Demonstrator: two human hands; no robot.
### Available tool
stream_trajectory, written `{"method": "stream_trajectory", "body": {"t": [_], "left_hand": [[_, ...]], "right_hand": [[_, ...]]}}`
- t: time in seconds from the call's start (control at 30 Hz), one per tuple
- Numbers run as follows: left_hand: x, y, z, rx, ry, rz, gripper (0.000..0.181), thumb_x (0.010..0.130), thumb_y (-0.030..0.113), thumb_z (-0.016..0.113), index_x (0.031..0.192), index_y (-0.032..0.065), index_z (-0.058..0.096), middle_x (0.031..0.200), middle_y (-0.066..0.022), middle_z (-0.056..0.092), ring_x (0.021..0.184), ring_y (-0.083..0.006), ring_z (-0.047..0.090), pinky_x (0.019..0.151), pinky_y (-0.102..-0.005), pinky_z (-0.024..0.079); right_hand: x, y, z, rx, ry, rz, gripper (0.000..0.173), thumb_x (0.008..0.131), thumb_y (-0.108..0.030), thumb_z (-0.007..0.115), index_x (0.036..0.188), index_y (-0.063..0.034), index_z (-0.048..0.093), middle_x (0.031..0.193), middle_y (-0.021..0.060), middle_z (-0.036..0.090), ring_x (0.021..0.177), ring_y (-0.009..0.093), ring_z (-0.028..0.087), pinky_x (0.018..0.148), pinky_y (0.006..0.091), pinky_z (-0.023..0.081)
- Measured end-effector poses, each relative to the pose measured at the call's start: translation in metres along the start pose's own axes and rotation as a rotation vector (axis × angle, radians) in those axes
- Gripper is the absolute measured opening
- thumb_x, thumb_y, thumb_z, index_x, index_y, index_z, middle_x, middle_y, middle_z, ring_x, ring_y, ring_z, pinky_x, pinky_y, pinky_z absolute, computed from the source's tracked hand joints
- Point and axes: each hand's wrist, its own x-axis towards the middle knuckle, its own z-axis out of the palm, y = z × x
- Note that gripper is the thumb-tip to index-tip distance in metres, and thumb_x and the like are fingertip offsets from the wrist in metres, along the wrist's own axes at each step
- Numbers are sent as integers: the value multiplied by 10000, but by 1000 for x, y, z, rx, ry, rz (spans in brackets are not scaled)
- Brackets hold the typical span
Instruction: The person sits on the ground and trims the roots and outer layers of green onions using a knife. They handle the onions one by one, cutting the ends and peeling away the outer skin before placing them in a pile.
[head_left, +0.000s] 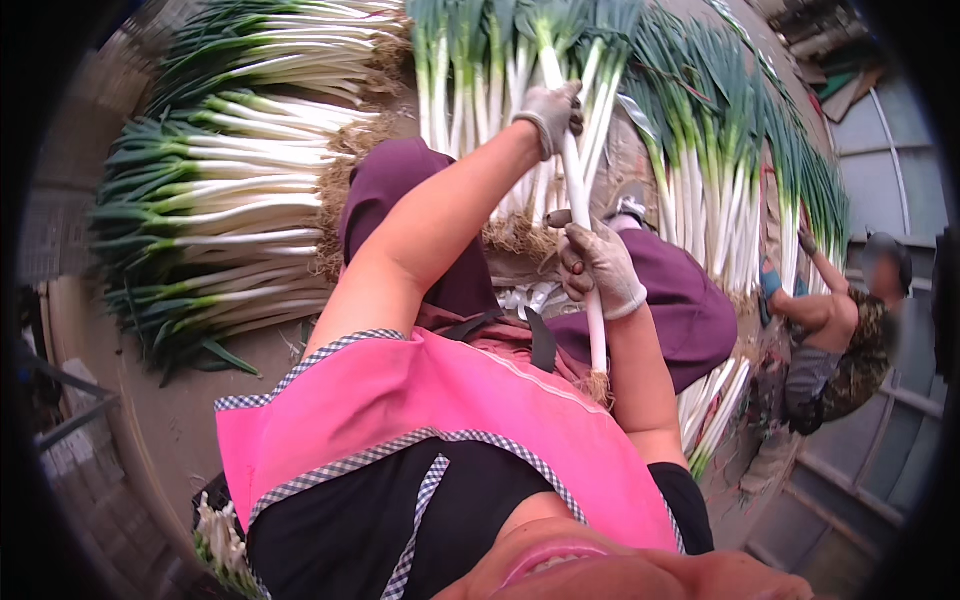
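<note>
My left hand (551, 118), in a soiled pale work glove, is closed around the upper white shaft of a long leek or large green onion (574, 176). Lower down, my right hand (602, 270), gloved too, holds the same stalk just above its root end. The stalk slants over my lap, roots near the pink apron and green leaves pointing away. Behind it, more leeks (480, 97) lie side by side with their leaves away from me; their brown roots (523, 236) lie between my knees.
Piles of leeks lie to my left (240, 202) and right (697, 180). White strips (534, 298) lie between my legs. A co-worker (847, 330) sits at the far right, one gloved hand at other leeks. A dark crate (214, 495) with stalks stands at the lower left.
</note>
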Motion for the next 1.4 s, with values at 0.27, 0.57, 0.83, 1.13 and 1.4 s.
{"method": "stream_trajectory", "body": {"t": [0.27, 0.57, 0.83, 1.13, 1.4], "left_hand": [[41, 23, -3, -101, -297, 36, 189, 914, 203, 533, 776, 96, 461, 582, 11, 405, 439, -105, 397, 381, -253, 323], [-28, 50, 15, -132, -77, 305, 158, 891, 147, 573, 851, 57, 450, 656, -12, 437, 449, -87, 409, 380, -242, 330], [-61, 143, -43, 7, 40, 657, 287, 876, 239, 607, 1027, 56, 445, 754, -30, 503, 529, -106, 493, 455, -248, 432], [-43, 191, -112, 782, 702, 831, 665, 798, 350, 680, 1270, -30, 404, 1127, -203, 523, 934, -276, 565, 808, -355, 488], [-62, 191, -158, 438, 165, 585, 327, 909, 183, 540, 1152, -33, 508, 1039, -175, 614, 899, -225, 621, 790, -340, 512]], "right_hand": [[-87, 31, -23, -328, 124, 34, 240, 855, -153, 562, 1042, -12, 509, 585, -15, 450, 413, 50, 377, 367, 194, 299], [-106, 74, -47, -1121, 497, -475, 382, 869, -217, 581, 1144, 41, 522, 828, 223, 610, 750, 360, 632, 647, 357, 487], [14, 46, -20, -1057, 204, -596, 354, 797, -139, 641, 1109, 15, 573, 772, 149, 604, 642, 201, 601, 621, 311, 475], [287, -63, 128, -867, 266, -778, 436, 797, -205, 623, 1155, 27, 533, 1055, 181, 610, 936, 252, 602, 820, 309, 473], [221, 136, 15, -1189, 167, -257, 250, 822, -281, 575, 1021, -156, 660, 961, 101, 665, 919, 258, 621, 845, 354, 466]]}}
